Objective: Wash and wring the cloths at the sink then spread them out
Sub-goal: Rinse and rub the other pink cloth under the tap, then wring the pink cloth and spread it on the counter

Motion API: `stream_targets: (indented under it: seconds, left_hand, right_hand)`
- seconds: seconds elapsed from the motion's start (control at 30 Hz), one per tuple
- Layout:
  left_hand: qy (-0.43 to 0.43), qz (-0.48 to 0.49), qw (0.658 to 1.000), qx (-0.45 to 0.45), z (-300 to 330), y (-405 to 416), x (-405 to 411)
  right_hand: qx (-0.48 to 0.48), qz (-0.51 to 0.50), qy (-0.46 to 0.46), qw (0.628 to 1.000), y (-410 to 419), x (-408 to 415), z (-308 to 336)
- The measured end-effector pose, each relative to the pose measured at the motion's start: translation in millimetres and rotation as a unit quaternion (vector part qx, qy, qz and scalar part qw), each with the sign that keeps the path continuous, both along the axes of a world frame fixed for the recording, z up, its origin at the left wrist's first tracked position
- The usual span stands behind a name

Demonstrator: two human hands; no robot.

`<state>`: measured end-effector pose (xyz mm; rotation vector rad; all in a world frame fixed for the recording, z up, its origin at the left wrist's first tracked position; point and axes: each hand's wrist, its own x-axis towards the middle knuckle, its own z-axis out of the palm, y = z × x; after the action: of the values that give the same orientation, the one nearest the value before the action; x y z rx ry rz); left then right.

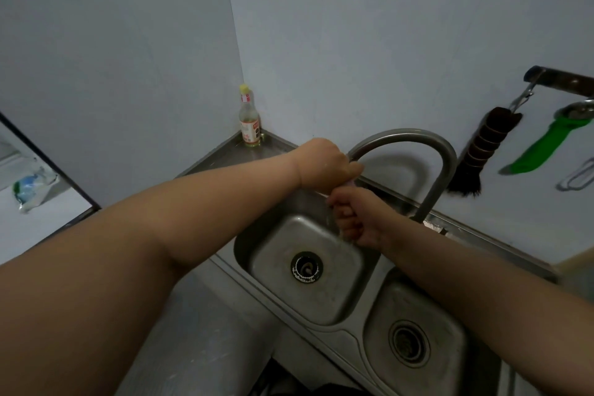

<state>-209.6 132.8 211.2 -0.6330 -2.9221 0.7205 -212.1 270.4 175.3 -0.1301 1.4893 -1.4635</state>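
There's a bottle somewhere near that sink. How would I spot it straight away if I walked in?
Find the double steel sink and follow its counter back to where the two walls meet. The bottle stands upright in that corner, left of the curved tap. It is the only clear bottle there, with a yellow cap and a red and white label.

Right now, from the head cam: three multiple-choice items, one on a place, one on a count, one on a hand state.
1. Where does the bottle stand?
A. back corner of the counter
B. in a basin
C. on the floor

2. How many sink drains show?
A. one
B. two
C. three

3. What are both hands doing?
A. lying flat on the counter
B. gripping a twisted cloth over the left basin
C. turning a tap handle

Key: 1 A, it sits where the walls meet. 2 B, one per basin. 3 B, left hand and right hand are curled round the cloth, barely visible between them.
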Motion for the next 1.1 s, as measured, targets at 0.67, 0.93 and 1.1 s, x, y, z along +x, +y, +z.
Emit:
stream_targets:
  seconds: [0.67, 0.93, 1.1]
  left_hand:
    - [0.04, 0.235, 0.938, 0.252, -50.9, -11.9, 32.2]
    - [-0.194, 0.386, 0.803, 0.411, -54.5, -40.4, 78.6]
    - [-0.304, 0.355, 0.653, 0.596, -39.7, -65.4, 124.1]
  right_hand:
    - [0.147, 0.224, 0.236, 0.934, -6.9, -26.1, -2.9]
    - [0.039, 0.149, 0.396, 0.905, -31.3, -16.1, -13.6]
    - [-0.024, 0.178, 0.421, 0.889, -60.3, 3.4, -5.2]
